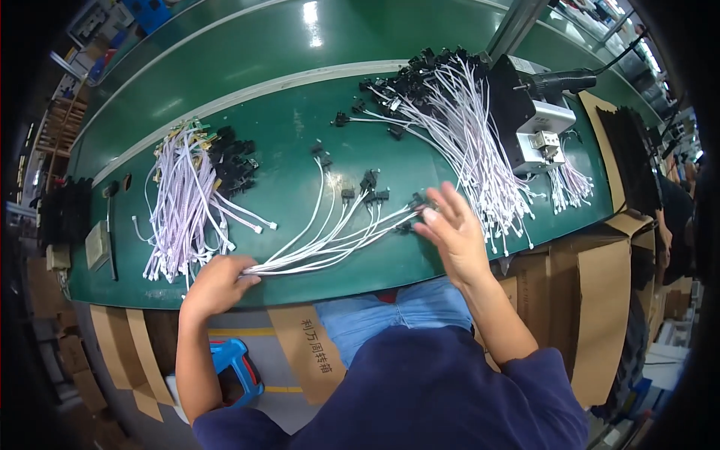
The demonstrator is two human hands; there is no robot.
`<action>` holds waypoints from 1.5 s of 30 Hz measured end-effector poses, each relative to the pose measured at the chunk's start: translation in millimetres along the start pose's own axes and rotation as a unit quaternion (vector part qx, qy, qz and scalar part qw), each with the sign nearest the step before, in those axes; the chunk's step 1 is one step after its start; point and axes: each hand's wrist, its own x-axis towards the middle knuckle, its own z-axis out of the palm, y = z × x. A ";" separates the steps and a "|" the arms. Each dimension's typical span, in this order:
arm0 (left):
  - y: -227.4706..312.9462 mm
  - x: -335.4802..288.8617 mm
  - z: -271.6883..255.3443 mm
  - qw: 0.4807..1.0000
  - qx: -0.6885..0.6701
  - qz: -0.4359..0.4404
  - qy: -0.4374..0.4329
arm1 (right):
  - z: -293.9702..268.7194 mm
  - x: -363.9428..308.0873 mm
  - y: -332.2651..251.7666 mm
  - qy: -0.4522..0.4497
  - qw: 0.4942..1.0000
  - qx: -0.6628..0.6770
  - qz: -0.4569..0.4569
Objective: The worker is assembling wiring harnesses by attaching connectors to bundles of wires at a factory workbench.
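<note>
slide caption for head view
Left hand holds white cables; right hand at their black connectors over a green table.

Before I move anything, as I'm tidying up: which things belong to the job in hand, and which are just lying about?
In the job:
White cable bundle, in the left hand
Its black connectors, the right hand nearby
Left cable pile, right cable pile, probably

Seemingly lying about:
Boxy machine
Pale flat block, far left
Open cardboard box, lower right

Held the left hand (217, 286) with its back upward and fingers (241, 263) curled in a grip toward the right. Held the right hand (460, 244) farther forward, with relaxed fingers parted. Had the right forearm (501, 321) slanted inward, the left forearm (194, 361) nearly straight ahead.
</note>
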 end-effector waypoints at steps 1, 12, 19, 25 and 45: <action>-1.8 4.8 0.4 0.999 0.023 0.014 0.019 | -2.3 1.9 -1.0 0.006 1.000 -0.002 0.001; 13.8 0.3 24.2 0.936 0.271 0.124 0.187 | 76.9 83.2 9.2 -0.278 0.526 -0.682 -0.426; -2.9 6.1 33.9 0.912 0.310 0.093 0.253 | 57.4 49.1 7.8 -0.226 0.491 -0.771 -0.335; -2.6 -1.5 33.6 0.918 0.321 0.065 0.223 | 114.4 86.5 -8.8 -0.260 0.573 -0.627 -0.459; 47.7 46.1 22.7 0.868 -0.210 0.052 0.448 | 155.8 133.5 -16.5 -0.397 0.898 -0.185 -0.027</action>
